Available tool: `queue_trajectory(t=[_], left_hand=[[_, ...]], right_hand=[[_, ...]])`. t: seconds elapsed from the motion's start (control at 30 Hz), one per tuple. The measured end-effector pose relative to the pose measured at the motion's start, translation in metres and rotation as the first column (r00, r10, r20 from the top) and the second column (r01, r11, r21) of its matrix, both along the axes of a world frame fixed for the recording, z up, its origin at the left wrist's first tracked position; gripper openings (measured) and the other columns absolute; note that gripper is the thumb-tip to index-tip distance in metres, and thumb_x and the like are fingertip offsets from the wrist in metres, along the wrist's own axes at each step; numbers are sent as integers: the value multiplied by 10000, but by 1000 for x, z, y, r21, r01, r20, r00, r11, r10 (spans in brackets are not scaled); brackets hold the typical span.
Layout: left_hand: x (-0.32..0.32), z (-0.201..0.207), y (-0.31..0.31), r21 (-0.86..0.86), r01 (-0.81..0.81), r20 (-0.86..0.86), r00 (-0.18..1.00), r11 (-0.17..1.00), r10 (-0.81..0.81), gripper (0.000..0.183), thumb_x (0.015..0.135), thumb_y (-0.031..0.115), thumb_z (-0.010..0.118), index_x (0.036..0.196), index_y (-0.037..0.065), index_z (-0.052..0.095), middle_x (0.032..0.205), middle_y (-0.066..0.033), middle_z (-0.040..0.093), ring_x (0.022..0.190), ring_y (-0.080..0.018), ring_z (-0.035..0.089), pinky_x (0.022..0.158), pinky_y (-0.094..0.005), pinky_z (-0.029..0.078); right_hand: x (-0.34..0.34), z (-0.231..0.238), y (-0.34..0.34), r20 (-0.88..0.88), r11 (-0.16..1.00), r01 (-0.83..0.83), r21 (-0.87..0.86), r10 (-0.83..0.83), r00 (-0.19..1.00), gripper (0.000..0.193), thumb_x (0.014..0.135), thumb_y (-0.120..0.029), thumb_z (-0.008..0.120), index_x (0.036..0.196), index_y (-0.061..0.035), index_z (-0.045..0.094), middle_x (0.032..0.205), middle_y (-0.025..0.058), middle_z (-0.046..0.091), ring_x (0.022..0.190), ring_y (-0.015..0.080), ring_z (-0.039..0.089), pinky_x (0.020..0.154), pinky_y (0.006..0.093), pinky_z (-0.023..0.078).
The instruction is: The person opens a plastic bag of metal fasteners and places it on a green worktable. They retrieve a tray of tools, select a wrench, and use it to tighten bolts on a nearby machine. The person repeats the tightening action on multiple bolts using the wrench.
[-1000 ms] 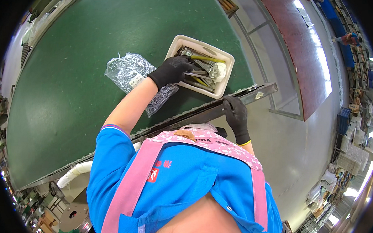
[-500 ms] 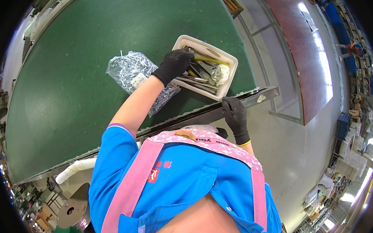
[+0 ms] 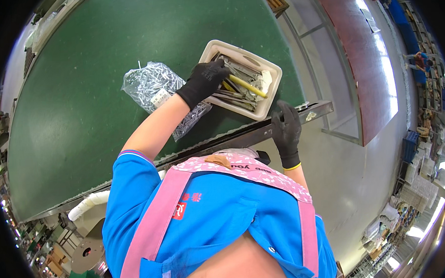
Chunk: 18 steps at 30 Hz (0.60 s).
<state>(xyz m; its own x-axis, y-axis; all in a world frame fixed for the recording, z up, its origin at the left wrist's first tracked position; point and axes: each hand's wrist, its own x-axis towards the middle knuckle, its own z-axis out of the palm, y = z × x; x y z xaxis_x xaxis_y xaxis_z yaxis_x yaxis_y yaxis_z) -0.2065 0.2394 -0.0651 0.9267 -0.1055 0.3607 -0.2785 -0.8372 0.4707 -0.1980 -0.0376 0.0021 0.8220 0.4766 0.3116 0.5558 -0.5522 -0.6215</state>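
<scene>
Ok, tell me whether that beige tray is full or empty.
Fairly full. The beige tray holds a pile of long metal tools, one yellow-handled, and the left hand reaches into it.

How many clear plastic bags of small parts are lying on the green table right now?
2: one bag lies left of the tray; a second bag lies partly under the left hand's forearm. More may be hidden.

A broad green table (image 3: 81, 95) with a dark metal edge (image 3: 242, 135) stands on a pale grey floor (image 3: 353, 183), shelves (image 3: 413, 190) beyond.
</scene>
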Motion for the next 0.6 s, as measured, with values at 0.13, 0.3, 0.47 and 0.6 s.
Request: queue_trajectory(t=[0.13,0.3,0.47,0.6], left_hand=[[-13,6,-11,159,-58,-54,996,986,67,104,759,88,555,844,107,613,874,-88,560,738,-265,608,628,-380,500],[-6,8,1,59,122,78,989,991,-127,155,766,72,547,904,96,614,816,-107,564,742,-283,603,633,-394,494],[19,9,4,-95,19,-205,978,995,-38,199,825,104,535,1001,88,624,737,-114,616,681,-278,627,595,-393,496],[42,5,-14,157,-2,-202,979,988,35,205,864,162,507,1019,106,630,740,-106,649,612,-264,637,547,-399,496]], right_hand=[[11,9,18,91,995,-96,-2,96,991,283,780,-70,619,1060,-32,610,1031,165,605,879,320,595,765,382,483],[20,8,33,112,959,-229,-168,249,962,261,791,-62,590,1049,-32,610,1018,158,618,888,327,590,756,396,478],[36,5,40,27,980,-199,15,198,980,229,822,-61,552,1042,-27,607,982,166,626,871,338,597,752,400,480],[41,3,39,-4,977,-192,-95,192,981,234,822,-78,551,1043,-23,604,998,175,622,906,340,603,761,394,488]])
